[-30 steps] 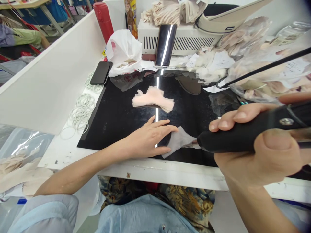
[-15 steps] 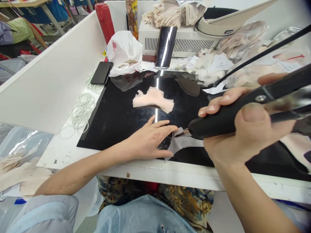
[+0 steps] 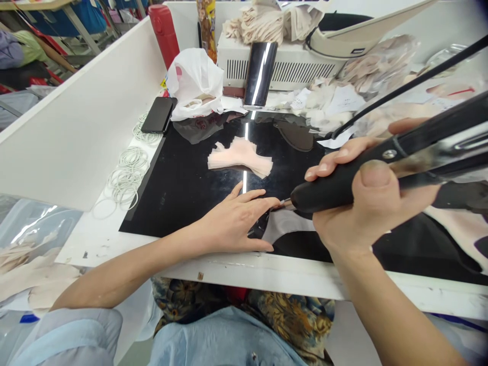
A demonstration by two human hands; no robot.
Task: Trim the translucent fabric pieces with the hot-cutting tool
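Observation:
My right hand (image 3: 375,195) is wrapped round a thick black-handled tool (image 3: 328,188) with a metal lever and a narrow metal tip; its exact kind I cannot tell. The tip meets a thin pale fabric piece (image 3: 287,224) on the glossy black board (image 3: 183,203). My left hand (image 3: 238,218) lies with fingers spread at the left end of this piece, its index fingertip right by the metal tip. Beyond the left hand rests a small stack of pale pink fabric pieces (image 3: 241,155).
White elastic rings (image 3: 125,178) and a black phone (image 3: 157,115) lie along the left edge. A white plastic bag (image 3: 196,81), a red bottle (image 3: 163,35) and a vented white box (image 3: 290,66) stand behind. A black cable (image 3: 404,89) crosses the right side, over fabric pieces (image 3: 331,114).
My right hand has moved a little left with the tool, bringing its tip closer to my left index fingertip. My left hand stays nearly in place.

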